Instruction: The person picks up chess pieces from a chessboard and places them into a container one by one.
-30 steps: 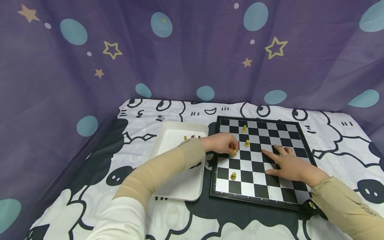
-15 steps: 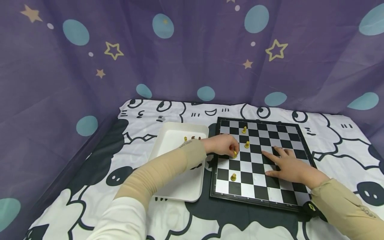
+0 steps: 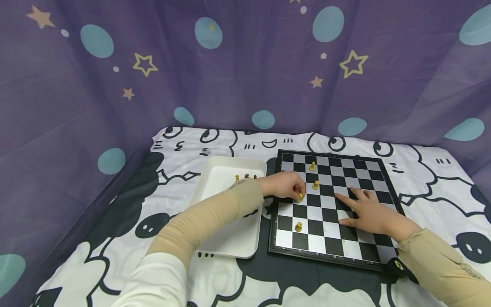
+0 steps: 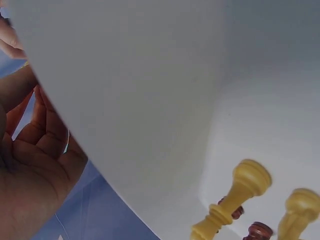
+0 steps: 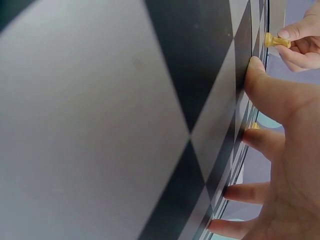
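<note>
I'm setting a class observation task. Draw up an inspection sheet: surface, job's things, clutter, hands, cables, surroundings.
Surface: black-and-white cartoon-print cloth.
Job's things: black-and-white checkered chessboard with three upright yellow chess pieces; white rectangular tray holding light yellow pieces and reddish-brown pieces.
Clutter: dark object by the right wrist, unidentifiable.
Hands: left hand pinches another yellow piece; right hand's spread fingertips touch the chessboard.
Cables: nothing seen.
Surroundings: purple curtain, stars and ovals.

Tan left sleeve [image 3: 207, 213] blocks a big chunk of the white tray [image 3: 215, 183], so no clue what's under it. Reddish-brown chess pieces [image 3: 247, 175] in there are too tiny to ID. Left hand [image 3: 281, 184] partly covers its yellow chess piece [image 3: 301, 198]. Right sleeve [image 3: 441, 260] runs out of frame.
</note>
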A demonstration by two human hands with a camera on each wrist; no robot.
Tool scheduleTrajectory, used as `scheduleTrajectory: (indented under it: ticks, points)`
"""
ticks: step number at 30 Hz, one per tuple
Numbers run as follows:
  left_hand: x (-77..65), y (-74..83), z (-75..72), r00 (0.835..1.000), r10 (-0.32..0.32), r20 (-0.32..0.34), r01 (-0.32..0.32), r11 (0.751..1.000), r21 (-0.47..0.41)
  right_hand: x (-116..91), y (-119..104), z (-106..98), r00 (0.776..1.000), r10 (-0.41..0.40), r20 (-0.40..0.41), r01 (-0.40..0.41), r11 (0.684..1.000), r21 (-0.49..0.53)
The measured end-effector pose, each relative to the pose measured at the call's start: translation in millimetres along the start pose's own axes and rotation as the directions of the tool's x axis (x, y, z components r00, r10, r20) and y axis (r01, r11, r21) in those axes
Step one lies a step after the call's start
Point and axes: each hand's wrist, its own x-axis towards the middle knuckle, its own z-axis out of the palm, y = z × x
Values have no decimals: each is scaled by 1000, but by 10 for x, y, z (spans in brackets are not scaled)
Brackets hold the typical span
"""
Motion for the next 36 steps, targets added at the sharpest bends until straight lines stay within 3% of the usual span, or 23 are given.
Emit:
scheduleTrajectory:
  ticks: [18, 36]
  points:
    - [-60, -37, -85, 998, 19, -53, -18, 1000, 24, 1, -8, -16, 1000, 7, 12, -7, 1000, -12]
    - [-312, -92, -146, 997, -13, -70, 14, 1000, 19, 14, -7, 12, 1000, 2, 1, -2, 1000, -5]
